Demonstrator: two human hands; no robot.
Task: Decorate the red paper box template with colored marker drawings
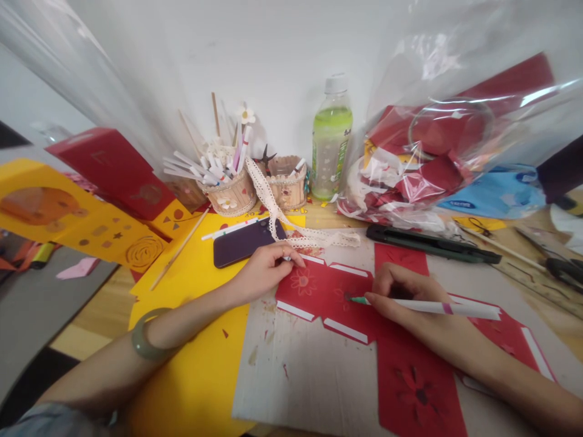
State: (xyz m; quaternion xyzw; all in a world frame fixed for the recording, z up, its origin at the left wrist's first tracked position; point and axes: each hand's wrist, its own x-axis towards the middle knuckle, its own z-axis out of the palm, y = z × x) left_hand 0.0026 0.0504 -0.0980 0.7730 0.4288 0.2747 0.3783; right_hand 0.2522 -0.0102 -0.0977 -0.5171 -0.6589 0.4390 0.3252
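Observation:
My right hand point(405, 297) is closed around a white marker point(446, 308) with a purple band. Its green tip meets the red paper cutout point(330, 288) at a faintly drawn flower. Over the cutout's far left edge rests my left hand point(268, 267), fingers curled, with a small pale bit between them that is too small to name. A fuller flower outline point(303, 281) is drawn beside those fingertips. White strips line the tabs, and a flower shape is cut into the near panel point(421, 394). Beneath the cutout lies grey cardboard point(296, 376).
Behind my hands are a dark phone point(241, 243), lace ribbon point(273, 206), a basket of markers point(230, 194) and a green-labelled bottle point(332, 139). A utility knife point(432, 244) lies at the right, near scissors point(562, 270). Yellow paper point(191, 376) and decorated boxes point(109, 176) are left.

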